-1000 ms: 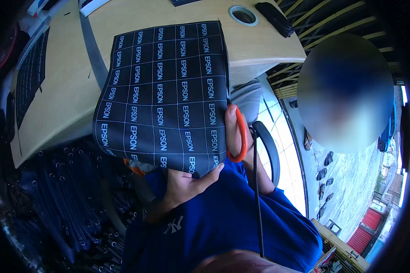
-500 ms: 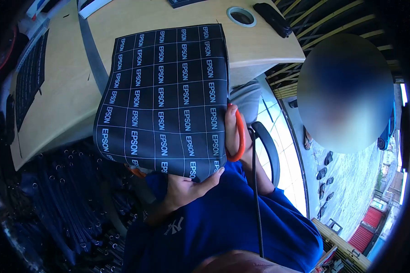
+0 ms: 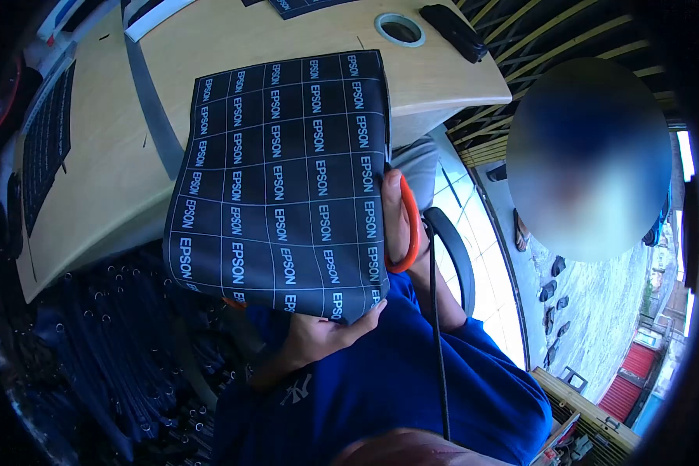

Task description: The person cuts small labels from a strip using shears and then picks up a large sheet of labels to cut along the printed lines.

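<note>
A black printed sheet (image 3: 264, 179) with rows of "EPSON" lettering in a white grid lies before me, its far part over the desk and its near end curling down towards my lap. My left hand (image 3: 322, 335) grips the near edge, the thumb along the lower right corner and the other fingers hidden underneath. At the sheet's right edge, my right hand (image 3: 397, 221) is closed around scissors with an orange handle (image 3: 412, 233); their blades are out of sight. Another small orange piece (image 3: 233, 302) peeks out below the sheet's lower left edge.
On the wooden desk (image 3: 85, 155) are a tape roll (image 3: 400, 29), a black pouch (image 3: 454, 33), a grey strip (image 3: 147, 109) and another printed sheet (image 3: 46, 144). Dark straps with metal rings (image 3: 116, 342) hang at lower left. A blurred person (image 3: 590, 163) is at right, near several shoes.
The sheet's near end and my left hand sit slightly lower in view. The desk has shifted a little left as the camera moved. Both hands keep their hold.
</note>
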The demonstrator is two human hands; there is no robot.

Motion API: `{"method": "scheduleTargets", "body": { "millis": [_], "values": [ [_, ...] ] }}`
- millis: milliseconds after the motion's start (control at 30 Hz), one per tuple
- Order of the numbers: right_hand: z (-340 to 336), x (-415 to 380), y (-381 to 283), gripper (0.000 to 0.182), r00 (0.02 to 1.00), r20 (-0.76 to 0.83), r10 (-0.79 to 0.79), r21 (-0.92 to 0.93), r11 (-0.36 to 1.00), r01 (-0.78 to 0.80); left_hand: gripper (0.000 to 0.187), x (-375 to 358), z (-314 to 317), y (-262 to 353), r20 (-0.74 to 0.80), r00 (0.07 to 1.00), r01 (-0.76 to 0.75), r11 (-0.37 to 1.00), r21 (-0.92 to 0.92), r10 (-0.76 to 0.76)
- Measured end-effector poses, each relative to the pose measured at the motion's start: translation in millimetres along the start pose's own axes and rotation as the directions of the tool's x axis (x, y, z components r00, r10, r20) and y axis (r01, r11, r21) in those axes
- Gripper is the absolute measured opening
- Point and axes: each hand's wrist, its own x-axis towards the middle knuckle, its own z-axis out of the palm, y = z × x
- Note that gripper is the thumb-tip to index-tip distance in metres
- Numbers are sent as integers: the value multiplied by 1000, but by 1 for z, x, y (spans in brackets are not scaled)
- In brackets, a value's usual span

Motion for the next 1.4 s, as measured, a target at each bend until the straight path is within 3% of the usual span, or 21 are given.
{"method": "scheduleTargets", "body": {
  "millis": [133,267,400,467,500,533,567,767,800,867,967,1000,1067,1167,1233,1400],
  "values": [
    [3,3,17,65,994,-58,-97,25,995,99,23,0,1,1,8,1000,16,1000,-22,-16],
    [-2,0,-1,64,998,-34,-48,-1,999,48,25,-4,1,2,26,996,88,991,-96,-86],
    [-7,3,1,64,994,1,-108,-32,994,108,27,-8,0,1,74,997,28,999,-39,-25],
    [-9,4,1,64,995,9,-98,-17,995,98,23,-13,-5,-2,257,963,-185,895,406,82],
    [-11,4,-1,64,995,8,-95,-37,995,95,23,-12,-7,-2,256,963,-184,895,405,82],
    [-12,4,-3,64,996,6,-92,-56,994,92,25,-9,-9,-2,425,848,-529,478,701,315],
    [-13,4,-5,64,996,5,-88,-76,993,89,27,-7,-10,-1,653,651,-666,-123,736,386],
    [-13,3,-12,64,994,-51,-94,-132,987,87,23,-4,-16,4,662,673,-689,-44,723,331],
    [-13,3,-15,65,999,-46,-27,-117,993,21,23,-6,-16,3,662,673,-690,-42,723,331],
    [-14,2,-14,66,998,-42,42,-104,994,-46,19,-11,-16,0,553,803,-595,360,719,223],
    [-15,4,-6,68,998,-54,9,-107,994,-14,17,-6,-17,5,581,799,-587,401,703,152],
    [-15,5,-5,68,999,-44,-7,-88,996,3,17,-6,-17,6,582,799,-588,402,702,152],
    [-15,5,-5,69,999,-35,-25,-70,997,22,23,-6,-19,8,678,697,-709,85,700,234],
    [-14,7,-4,68,999,-36,-8,-58,998,6,23,-6,-22,8,688,683,-718,51,694,247],
    [-14,8,0,67,993,-26,-114,-60,992,112,23,-7,-23,7,695,671,-723,16,691,257],
    [-12,10,-1,66,993,-56,-100,-44,994,98,23,-10,-27,5,718,638,-733,-66,677,279]
  ]
}}
